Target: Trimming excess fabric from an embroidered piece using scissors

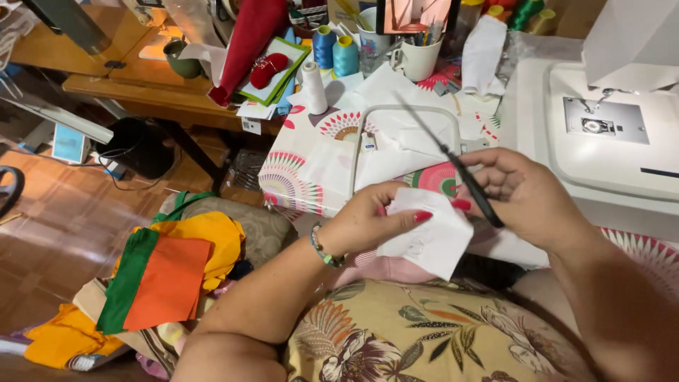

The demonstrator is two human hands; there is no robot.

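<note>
Floral lap (424,339) lay nearest. Left hand (361,223), grip clamped, pinched white patch (431,237) above lap. Right hand (520,194), grip closed, held scissors (460,170) beside patch; hoop (407,134) on counter (304,170).

At centre frame the left hand (361,223) and right hand (520,194) meet over a piece of cloth (431,240). Scissors (456,166) lie in the right hand. Above them is the surface (311,163); a sewing machine (608,134) stands upper right, thread spools (334,51) upper centre, folded fabric (166,276) lower left.
</note>
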